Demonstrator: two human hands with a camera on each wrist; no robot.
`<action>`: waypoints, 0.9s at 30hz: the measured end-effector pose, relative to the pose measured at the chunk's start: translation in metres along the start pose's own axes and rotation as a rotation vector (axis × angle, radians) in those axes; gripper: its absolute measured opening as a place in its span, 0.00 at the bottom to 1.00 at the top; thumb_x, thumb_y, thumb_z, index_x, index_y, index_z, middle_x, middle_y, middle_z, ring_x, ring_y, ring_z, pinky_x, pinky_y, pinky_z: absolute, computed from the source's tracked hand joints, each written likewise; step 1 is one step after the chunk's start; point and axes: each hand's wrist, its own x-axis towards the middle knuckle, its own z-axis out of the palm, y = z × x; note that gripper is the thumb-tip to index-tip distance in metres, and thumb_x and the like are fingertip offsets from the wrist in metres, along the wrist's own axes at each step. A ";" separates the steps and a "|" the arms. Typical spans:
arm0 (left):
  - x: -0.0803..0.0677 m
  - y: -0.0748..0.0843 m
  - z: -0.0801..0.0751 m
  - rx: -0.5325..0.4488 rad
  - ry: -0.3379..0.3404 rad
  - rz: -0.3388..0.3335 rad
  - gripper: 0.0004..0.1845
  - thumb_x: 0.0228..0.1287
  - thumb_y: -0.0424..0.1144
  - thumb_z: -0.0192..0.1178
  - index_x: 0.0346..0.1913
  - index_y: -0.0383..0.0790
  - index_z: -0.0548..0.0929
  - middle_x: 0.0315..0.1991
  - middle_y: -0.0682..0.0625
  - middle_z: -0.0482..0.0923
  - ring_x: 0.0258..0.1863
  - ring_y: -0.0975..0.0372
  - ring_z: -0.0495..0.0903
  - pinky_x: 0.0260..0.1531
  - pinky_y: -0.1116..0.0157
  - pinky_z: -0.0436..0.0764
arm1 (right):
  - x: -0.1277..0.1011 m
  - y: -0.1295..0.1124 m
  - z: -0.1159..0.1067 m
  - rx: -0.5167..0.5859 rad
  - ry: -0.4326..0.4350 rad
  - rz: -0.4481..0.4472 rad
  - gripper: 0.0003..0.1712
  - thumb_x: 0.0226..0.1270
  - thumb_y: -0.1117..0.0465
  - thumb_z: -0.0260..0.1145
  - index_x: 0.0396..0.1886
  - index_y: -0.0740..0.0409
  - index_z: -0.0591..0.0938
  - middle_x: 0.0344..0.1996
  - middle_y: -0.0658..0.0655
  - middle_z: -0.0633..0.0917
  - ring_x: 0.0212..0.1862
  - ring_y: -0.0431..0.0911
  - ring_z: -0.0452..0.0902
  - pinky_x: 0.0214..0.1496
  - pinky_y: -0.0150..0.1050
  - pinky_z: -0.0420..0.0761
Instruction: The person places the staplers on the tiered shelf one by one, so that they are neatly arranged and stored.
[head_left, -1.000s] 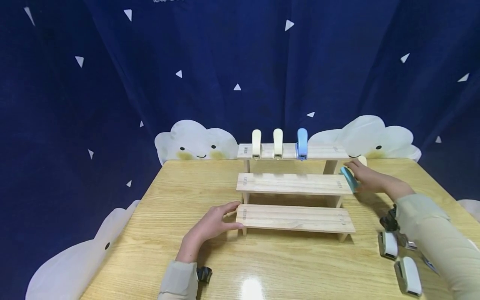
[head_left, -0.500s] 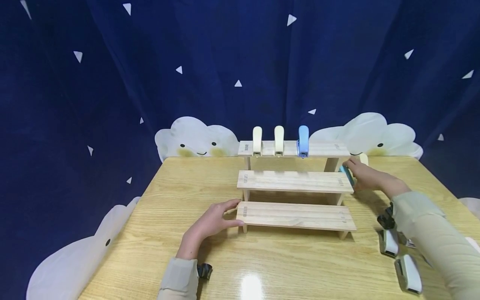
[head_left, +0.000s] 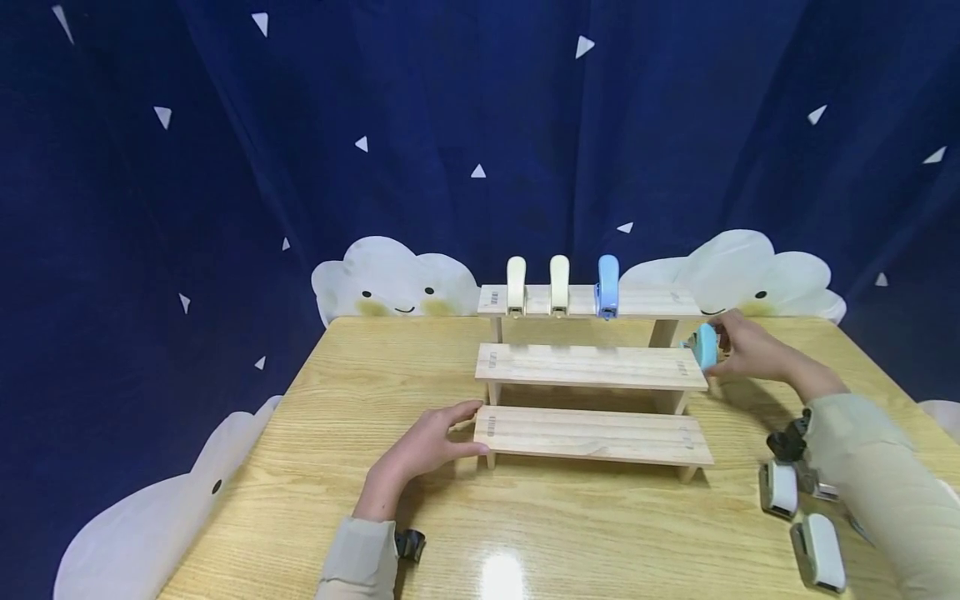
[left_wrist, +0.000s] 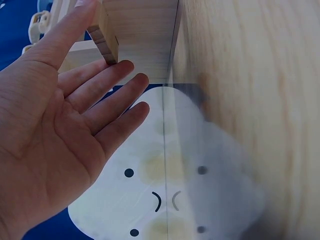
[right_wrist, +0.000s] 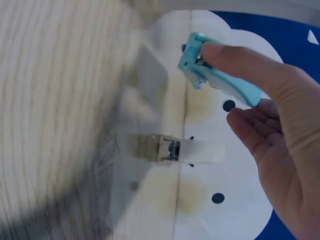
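Right hand (head_left: 750, 350) pinches a teal stapler (head_left: 705, 346), held above the table (head_left: 300, 467) just right of the wooden stepped rack's (head_left: 588, 367) middle tier; left hand (head_left: 423, 446), fingers spread straight, touches the near tier's left end.

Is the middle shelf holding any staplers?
No, the middle shelf is bare; three staplers sit on the top shelf.

Teal stapler (head_left: 705, 346); pale wooden shelf (head_left: 591, 367); two cream staplers (head_left: 516, 286) and a blue stapler (head_left: 607, 286); navy curtain (head_left: 300, 125) with white triangles; white smiling clouds (head_left: 393, 283).
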 end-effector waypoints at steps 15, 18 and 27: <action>-0.001 0.002 0.000 -0.009 -0.005 -0.008 0.43 0.58 0.56 0.67 0.73 0.42 0.65 0.70 0.42 0.70 0.70 0.50 0.70 0.70 0.50 0.69 | -0.004 -0.006 -0.034 0.205 0.196 0.152 0.37 0.43 0.61 0.83 0.51 0.71 0.74 0.35 0.58 0.76 0.33 0.37 0.72 0.34 0.21 0.71; -0.001 0.002 0.000 -0.006 -0.006 -0.008 0.43 0.59 0.56 0.67 0.73 0.42 0.65 0.70 0.42 0.70 0.69 0.50 0.70 0.70 0.50 0.69 | -0.003 -0.008 -0.040 0.269 0.243 0.135 0.32 0.43 0.66 0.82 0.48 0.67 0.76 0.29 0.51 0.77 0.30 0.36 0.74 0.31 0.23 0.74; -0.001 0.002 0.000 -0.002 -0.001 -0.002 0.43 0.58 0.57 0.67 0.73 0.41 0.65 0.69 0.42 0.70 0.69 0.50 0.70 0.70 0.50 0.69 | 0.000 -0.035 -0.058 0.321 0.328 0.091 0.42 0.48 0.69 0.78 0.61 0.69 0.67 0.39 0.42 0.71 0.36 0.29 0.70 0.39 0.13 0.68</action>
